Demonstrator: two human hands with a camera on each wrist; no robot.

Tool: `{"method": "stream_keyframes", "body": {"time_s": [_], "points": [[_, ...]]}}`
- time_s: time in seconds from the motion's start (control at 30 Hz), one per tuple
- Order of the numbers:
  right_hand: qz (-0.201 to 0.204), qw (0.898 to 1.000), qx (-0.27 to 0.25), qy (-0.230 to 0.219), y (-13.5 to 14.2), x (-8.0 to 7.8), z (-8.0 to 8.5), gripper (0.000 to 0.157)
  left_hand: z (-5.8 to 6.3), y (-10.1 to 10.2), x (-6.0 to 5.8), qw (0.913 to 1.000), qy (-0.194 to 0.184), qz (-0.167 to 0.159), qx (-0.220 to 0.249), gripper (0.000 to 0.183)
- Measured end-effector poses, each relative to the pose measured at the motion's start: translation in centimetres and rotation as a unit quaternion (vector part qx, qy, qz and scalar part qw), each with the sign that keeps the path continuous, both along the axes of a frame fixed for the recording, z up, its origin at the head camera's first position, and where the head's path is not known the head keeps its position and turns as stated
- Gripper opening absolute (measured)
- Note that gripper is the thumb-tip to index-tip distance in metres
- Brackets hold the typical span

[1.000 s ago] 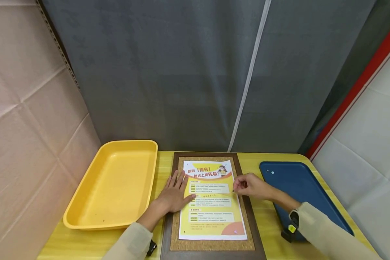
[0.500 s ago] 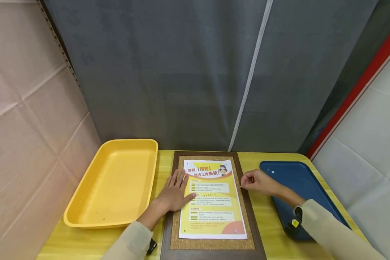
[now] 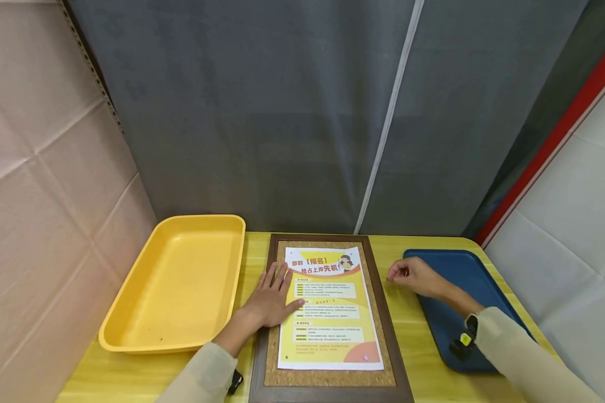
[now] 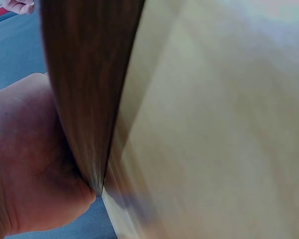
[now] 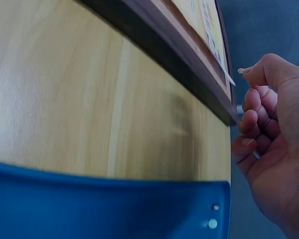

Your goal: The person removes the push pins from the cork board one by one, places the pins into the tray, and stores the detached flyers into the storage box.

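The right hand, fingers curled around something too small to identify, has been drawn rightward off the flyer toward the blue tray. The flyer is pressed flat on the cork board by the open left hand.

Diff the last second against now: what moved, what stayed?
The right hand drew back rightward off the flyer, across the cork board's frame, toward the blue tray. Its fingers stay curled; whether they pinch something is too small to tell. The left hand stayed flat on the flyer's left edge. Flyer, board, yellow tray and blue tray did not move.
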State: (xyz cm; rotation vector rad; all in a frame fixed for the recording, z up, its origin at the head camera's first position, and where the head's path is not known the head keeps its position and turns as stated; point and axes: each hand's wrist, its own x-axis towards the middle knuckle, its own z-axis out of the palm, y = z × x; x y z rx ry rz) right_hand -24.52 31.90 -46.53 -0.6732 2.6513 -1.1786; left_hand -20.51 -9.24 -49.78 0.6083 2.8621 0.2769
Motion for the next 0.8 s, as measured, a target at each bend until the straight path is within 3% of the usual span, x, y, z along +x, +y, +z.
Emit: {"method": "stream_keyframes", "body": {"time_s": [0.3,0.53,0.63,0.8], "points": [[-0.041,0.999,0.006,0.008,2.4,-0.6,-0.4,0.009,0.0,-0.1,-0.1,0.9998,-0.005,-0.003,0.02,0.089],[-0.07,0.997,0.013,0.002,4.3,-0.8,-0.9,0.01,-1.7,-0.3,-0.7,0.9998,0.001,-0.006,0.019,0.09],[-0.08,0.997,0.022,0.006,5.0,-0.9,-1.2,0.01,-1.6,-0.2,-0.7,0.9998,-0.001,-0.004,0.017,0.089],[-0.097,0.995,0.032,0.013,6.0,-1.0,-1.4,0.011,-0.5,-0.1,-0.3,0.9998,-0.012,-0.003,0.017,0.089]]}}
